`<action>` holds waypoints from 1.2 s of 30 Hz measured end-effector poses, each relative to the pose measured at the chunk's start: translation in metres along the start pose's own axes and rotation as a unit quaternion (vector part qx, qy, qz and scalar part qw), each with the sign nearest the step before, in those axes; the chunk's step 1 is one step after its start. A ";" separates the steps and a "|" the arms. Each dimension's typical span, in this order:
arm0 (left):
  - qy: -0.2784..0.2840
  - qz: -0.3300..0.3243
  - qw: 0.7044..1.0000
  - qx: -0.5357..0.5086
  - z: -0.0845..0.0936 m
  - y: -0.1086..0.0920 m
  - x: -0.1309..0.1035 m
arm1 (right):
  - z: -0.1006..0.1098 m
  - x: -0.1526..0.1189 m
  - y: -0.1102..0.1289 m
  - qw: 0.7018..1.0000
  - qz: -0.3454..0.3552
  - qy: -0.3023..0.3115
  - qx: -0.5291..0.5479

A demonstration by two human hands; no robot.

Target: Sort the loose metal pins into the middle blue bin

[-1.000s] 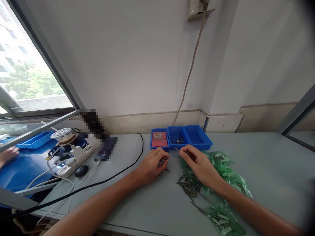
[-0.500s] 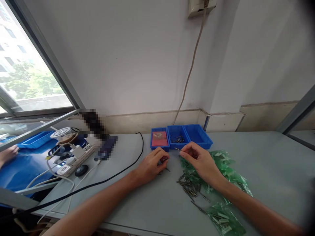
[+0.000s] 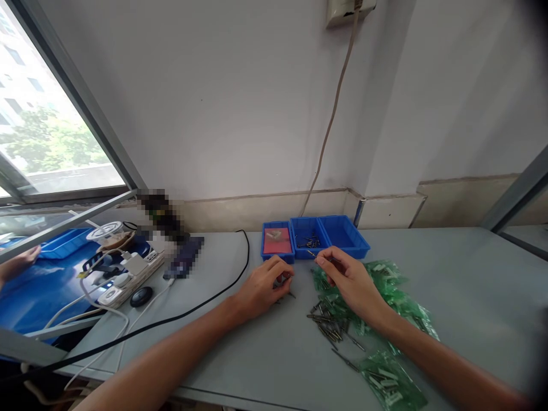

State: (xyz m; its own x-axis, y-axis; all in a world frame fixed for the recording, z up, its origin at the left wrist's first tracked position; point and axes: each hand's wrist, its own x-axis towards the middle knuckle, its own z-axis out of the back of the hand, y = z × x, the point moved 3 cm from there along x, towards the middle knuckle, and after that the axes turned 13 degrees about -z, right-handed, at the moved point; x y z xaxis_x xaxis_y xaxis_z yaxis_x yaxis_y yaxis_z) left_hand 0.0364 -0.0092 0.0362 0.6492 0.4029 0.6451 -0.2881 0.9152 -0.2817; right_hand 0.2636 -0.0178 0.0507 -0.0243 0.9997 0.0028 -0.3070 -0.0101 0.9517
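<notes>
My right hand [image 3: 345, 279] pinches a thin metal pin [image 3: 311, 254] between thumb and fingertips, its tip pointing left at the front of the blue trays. My left hand [image 3: 263, 288] rests on the table with its fingers curled and closed; what they hold is mostly hidden. A thin metal piece [image 3: 291, 295] sticks out beside those fingers. Below my right hand lies a loose heap of metal pins [image 3: 329, 328]. Green plastic bags [image 3: 387, 279] lie under and beyond that wrist, and another green bag [image 3: 391, 381] with metal pieces is nearer the front.
A blue tray [image 3: 294, 240] with a red inside and a small clear bag stands beside a two-part blue tray [image 3: 346, 237]; its left part holds metal pins. A black cable [image 3: 201, 302] crosses the table. Leftward are a power strip [image 3: 132, 279] and another person's hand [image 3: 25, 260].
My right hand has shifted slightly, and the pin's tip now points more upward. My left hand stays in place. The other person's hand at the far left has moved right.
</notes>
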 end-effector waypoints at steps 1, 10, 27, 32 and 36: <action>-0.002 -0.001 1.000 0.002 0.000 0.000 0.000 | 0.000 0.000 0.000 1.000 0.000 0.000 0.002; -0.004 -0.005 1.000 0.004 0.001 -0.002 0.001 | 0.000 0.001 -0.003 1.000 -0.004 0.007 0.010; 0.001 -0.012 1.000 -0.013 0.000 0.000 -0.001 | -0.002 0.000 -0.001 1.000 -0.006 0.013 0.021; -0.001 -0.012 1.000 -0.012 0.000 -0.001 0.000 | -0.002 0.000 -0.001 1.000 -0.012 0.014 0.023; -0.002 -0.014 1.000 -0.007 0.000 -0.001 0.000 | -0.002 -0.001 0.001 1.000 -0.019 0.014 0.020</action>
State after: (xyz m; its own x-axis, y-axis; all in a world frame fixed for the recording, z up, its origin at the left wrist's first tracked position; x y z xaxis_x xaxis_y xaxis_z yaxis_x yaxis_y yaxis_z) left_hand 0.0366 -0.0101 0.0370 0.6540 0.3769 0.6559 -0.2604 0.9262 -0.2726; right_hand 0.2616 -0.0186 0.0507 -0.0397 0.9984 -0.0409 -0.2699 0.0287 0.9625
